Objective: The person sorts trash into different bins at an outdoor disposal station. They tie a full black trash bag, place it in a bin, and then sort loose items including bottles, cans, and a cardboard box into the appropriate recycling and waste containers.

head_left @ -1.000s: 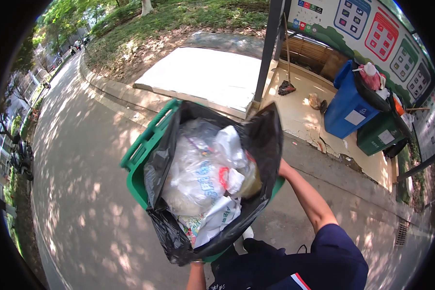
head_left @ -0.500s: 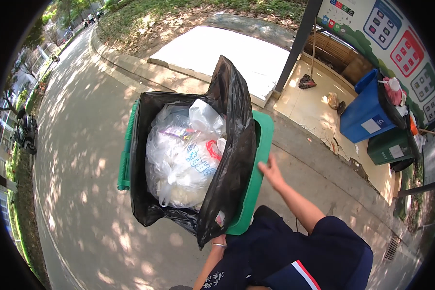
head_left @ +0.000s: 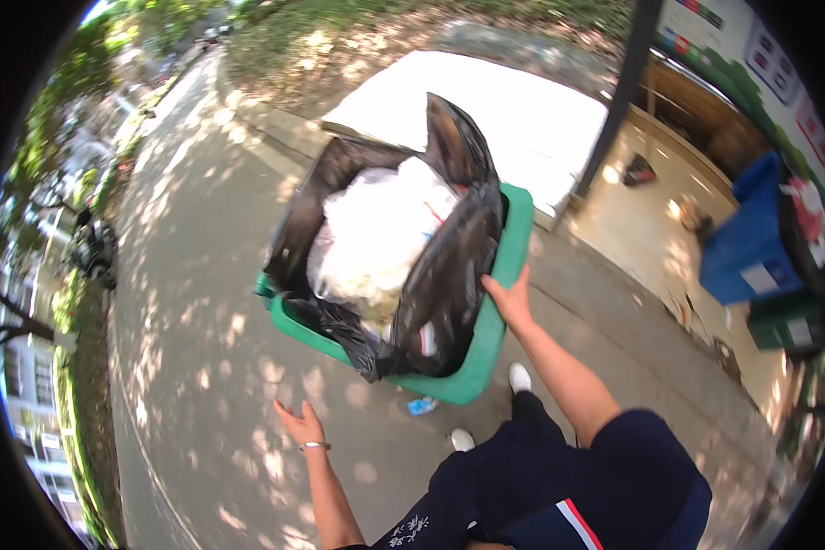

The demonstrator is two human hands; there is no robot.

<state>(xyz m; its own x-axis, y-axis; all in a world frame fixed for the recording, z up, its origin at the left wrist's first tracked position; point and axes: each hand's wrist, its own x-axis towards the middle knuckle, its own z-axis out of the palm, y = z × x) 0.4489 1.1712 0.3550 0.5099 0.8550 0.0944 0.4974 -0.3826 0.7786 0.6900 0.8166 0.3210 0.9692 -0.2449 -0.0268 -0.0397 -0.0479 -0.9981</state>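
Observation:
A green wheeled trash bin stands in front of me, lined with a black trash bag whose edges fold up and over the rim. Inside it sits a heap of pale plastic bags of rubbish. My right hand grips the bin's right rim, thumb on top against the black bag and fingers down the outer side. Off the bin's near left corner, my left hand is open in the air, fingers apart, with a bracelet at its wrist, touching nothing.
A small blue packet lies on the pavement by my shoes. To the right, a blue bin and a dark green bin stand under a sign board. A white slab lies beyond the bin; a parked motorbike is far left.
My left hand has come out from under the bin's near side and moved left, now free. My right hand has closed on the rim. The bin has turned, and the view has shifted.

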